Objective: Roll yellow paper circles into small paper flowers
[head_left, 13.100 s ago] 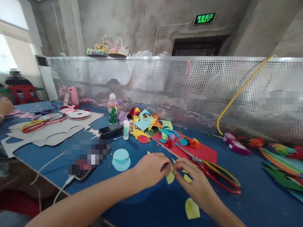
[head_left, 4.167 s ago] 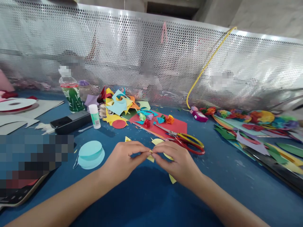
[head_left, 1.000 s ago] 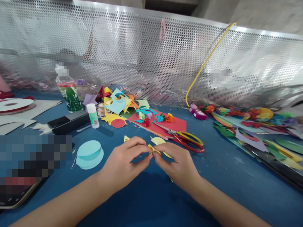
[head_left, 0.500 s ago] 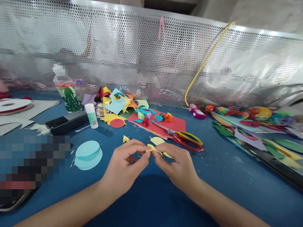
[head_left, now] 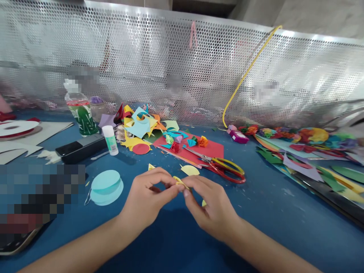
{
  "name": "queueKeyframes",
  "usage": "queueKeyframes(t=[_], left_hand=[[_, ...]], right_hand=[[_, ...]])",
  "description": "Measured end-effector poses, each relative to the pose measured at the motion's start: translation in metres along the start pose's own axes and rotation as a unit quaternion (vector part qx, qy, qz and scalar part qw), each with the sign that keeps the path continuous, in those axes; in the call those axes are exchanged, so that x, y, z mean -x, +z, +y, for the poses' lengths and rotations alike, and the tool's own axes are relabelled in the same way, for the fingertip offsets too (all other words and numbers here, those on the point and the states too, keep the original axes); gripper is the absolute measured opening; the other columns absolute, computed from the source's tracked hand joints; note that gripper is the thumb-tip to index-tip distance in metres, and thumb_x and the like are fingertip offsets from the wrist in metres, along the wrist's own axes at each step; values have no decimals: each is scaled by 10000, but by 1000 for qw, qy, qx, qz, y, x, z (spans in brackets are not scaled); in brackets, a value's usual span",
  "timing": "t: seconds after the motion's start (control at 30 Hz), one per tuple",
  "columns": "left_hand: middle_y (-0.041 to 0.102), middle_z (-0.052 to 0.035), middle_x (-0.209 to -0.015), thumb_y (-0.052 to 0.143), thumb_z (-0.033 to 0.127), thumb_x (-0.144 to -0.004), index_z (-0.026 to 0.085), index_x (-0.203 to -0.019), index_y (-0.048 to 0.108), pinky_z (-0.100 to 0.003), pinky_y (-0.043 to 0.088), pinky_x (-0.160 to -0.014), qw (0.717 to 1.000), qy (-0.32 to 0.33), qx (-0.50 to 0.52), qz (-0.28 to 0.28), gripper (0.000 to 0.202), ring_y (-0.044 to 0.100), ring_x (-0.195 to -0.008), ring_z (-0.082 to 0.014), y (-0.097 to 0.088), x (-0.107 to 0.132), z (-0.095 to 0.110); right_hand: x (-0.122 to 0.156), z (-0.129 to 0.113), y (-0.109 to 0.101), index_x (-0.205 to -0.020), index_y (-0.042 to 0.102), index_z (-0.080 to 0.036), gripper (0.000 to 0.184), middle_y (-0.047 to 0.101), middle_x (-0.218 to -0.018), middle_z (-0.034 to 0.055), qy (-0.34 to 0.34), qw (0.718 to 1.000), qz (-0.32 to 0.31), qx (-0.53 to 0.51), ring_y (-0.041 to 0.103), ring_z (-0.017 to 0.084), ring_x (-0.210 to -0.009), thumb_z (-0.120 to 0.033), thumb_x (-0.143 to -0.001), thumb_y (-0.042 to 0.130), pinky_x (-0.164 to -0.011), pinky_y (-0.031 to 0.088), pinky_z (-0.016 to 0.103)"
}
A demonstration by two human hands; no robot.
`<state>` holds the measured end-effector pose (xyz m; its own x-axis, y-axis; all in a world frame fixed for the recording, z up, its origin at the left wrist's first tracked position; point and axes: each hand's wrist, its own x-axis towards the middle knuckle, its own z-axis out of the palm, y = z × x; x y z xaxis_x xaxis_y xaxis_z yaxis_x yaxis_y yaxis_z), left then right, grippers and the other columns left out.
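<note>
Through the head camera I have both hands raised above the blue table point(head_left: 165, 242), fingertips meeting around a small curled piece of yellow paper point(head_left: 178, 179). The left hand point(head_left: 148, 201) pinches it between thumb and fingers; the right hand point(head_left: 214, 203) has forefinger and thumb drawn together on it, though I can't tell how firmly either one presses. Left of them I get light-blue paper discs point(head_left: 106, 181) overlapping on the tabletop. Just beyond the right hand lies a pale yellow cutout point(head_left: 191, 170), and past it scissors point(head_left: 211, 159), blades resting on a red sheet point(head_left: 216, 148) that also carries small folded paper flowers point(head_left: 203, 141). Farther left, a glue stick point(head_left: 110, 140) stands near a heap of coloured scraps point(head_left: 140, 123). Behind that I see a green-labelled bottle point(head_left: 82, 115), then the perforated metal panel point(head_left: 210, 76), with a yellow cord point(head_left: 250, 71) hanging down it.
</note>
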<state>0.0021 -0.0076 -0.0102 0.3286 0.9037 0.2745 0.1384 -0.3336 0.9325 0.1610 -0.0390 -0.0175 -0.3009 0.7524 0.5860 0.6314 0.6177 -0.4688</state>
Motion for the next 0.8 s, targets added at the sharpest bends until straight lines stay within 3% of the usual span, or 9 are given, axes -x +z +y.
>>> queueKeyframes(t=[0.27,0.43,0.57,0.63,0.7,0.8], left_hand=[[520,1,-703,629,284,-708,161,-645,569,-126,351,-409,998,38,-54,-19,151,494,-611,-81,-2,0,3],[527,-18,-849,574,318,-753,183,-769,535,-162,435,-473,1000,1,-2,-16,141,542,-706,-114,-2,0,0],[554,9,-738,590,306,-743,216,-913,483,-183,465,-497,998,-41,46,-30,221,571,-667,-121,-2,-3,-1],[557,4,-761,586,301,-741,216,-910,482,-184,471,-487,997,-47,61,-22,216,568,-686,-127,-2,-6,-3],[545,-14,-846,586,298,-732,196,-846,501,-181,469,-455,996,-45,77,-7,175,554,-694,-125,-3,-9,-5],[525,-28,-883,573,302,-728,165,-749,516,-187,461,-425,995,-56,84,-24,150,521,-637,-107,-5,-13,-7]], right_hand=[[2,-3,-2,-859,505,-182,116,566,-745,25,2,999,-39,-17,513,146,-679,-145,-795,415,-627,402,269],[-4,-1,1,-753,533,-196,119,569,-657,-14,113,987,-45,-105,513,105,-594,-216,-833,448,-558,413,209],[-6,5,5,-924,493,-206,116,589,-640,-27,176,962,-28,-206,563,109,-588,-276,-834,478,-558,459,207],[-5,9,6,-1021,449,-215,231,609,-703,-17,151,972,-8,-182,585,121,-632,-260,-806,520,-598,483,229],[-4,13,5,-1031,480,-226,305,612,-862,21,80,992,6,-98,591,148,-768,-237,-748,593,-687,488,269],[-4,18,3,-915,594,-234,186,554,-1032,56,-26,999,32,17,557,170,-888,-196,-733,609,-758,466,298]])
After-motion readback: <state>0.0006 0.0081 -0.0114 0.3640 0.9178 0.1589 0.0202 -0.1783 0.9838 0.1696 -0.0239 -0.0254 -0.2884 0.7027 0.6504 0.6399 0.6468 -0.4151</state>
